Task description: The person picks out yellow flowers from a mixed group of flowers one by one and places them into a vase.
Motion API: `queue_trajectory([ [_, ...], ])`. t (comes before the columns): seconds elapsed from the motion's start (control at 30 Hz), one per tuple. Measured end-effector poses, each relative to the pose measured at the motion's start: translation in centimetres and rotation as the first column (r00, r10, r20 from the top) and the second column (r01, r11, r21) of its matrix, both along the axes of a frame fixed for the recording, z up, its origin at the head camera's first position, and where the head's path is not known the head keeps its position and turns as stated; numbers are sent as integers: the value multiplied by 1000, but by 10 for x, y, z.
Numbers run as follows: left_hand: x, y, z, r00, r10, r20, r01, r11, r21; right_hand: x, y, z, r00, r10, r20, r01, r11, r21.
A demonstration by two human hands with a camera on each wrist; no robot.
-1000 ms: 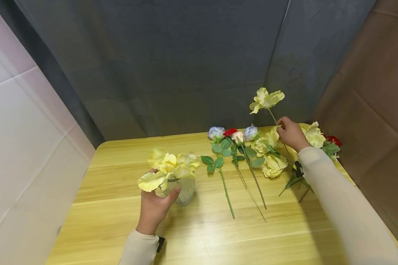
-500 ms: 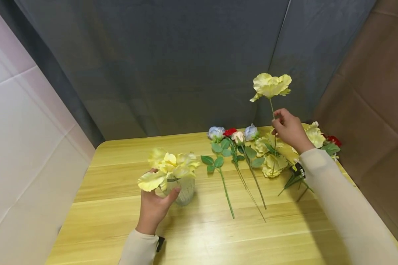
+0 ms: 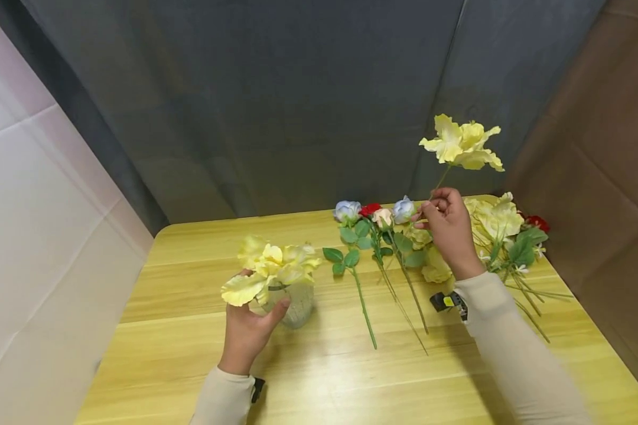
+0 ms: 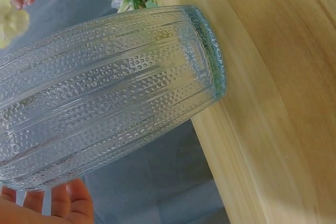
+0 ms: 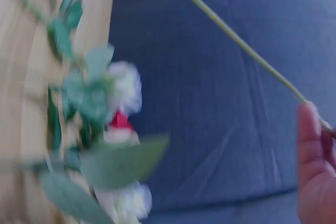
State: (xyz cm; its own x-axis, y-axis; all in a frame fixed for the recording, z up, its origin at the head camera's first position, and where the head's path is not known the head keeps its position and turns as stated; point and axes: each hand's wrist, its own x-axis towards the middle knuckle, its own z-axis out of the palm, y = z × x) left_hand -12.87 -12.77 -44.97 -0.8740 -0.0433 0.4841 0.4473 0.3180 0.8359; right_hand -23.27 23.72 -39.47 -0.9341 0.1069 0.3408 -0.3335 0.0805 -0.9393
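Note:
My left hand point(image 3: 247, 336) holds a clear glass vase point(image 3: 298, 307) near its top, thumb on the near side. The vase stands on the table, and its dimpled, ribbed wall point(image 4: 105, 87) fills much of the left wrist view. A yellow artificial flower point(image 3: 271, 265) spreads over the mouth of the vase and covers part of that hand. Raised above the back right of the table, another yellow flower point(image 3: 465, 144) has its thin stem pinched in my right hand point(image 3: 452, 236). The right wrist view shows this bare stem point(image 5: 236, 38) running up to the thumb point(image 5: 310, 150).
Blue roses point(image 3: 347, 211), a pale pink rose point(image 3: 383, 218) and a red flower point(image 3: 369, 210) lie at the table's back edge, stems toward me. More yellow flowers point(image 3: 497, 219) and leafy stems lie at the right. A dark curtain point(image 3: 276, 118) hangs behind the wooden table point(image 3: 191, 295).
The right hand has shifted slightly left and turned, and the flower in it has swung to lean right. Flowers and stems at the right are uncovered. The left hand and vase stay put.

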Motion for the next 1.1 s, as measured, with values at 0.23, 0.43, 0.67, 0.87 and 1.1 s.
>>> queue_trajectory([
  [0.23,4,3,10,1000,8,-1,-8,1000,1,14,-33,-15,971,-98,-220,20,943,-331],
  [0.43,4,1,9,1000,-3,9,3,1000,22,28,-60,-20,946,-180,-270,21,863,-505],
  [0.67,3,2,7,1000,-10,8,10,1000,6,41,-81,-17,917,-207,-341,-57,778,-626],
  [0.87,4,2,7,1000,-6,11,6,1000,5,50,-98,-18,903,-177,-393,-117,777,-618],
  [1.1,3,3,7,1000,-4,-5,4,1000,-4,54,-111,-18,883,-158,-442,-153,793,-590],
])
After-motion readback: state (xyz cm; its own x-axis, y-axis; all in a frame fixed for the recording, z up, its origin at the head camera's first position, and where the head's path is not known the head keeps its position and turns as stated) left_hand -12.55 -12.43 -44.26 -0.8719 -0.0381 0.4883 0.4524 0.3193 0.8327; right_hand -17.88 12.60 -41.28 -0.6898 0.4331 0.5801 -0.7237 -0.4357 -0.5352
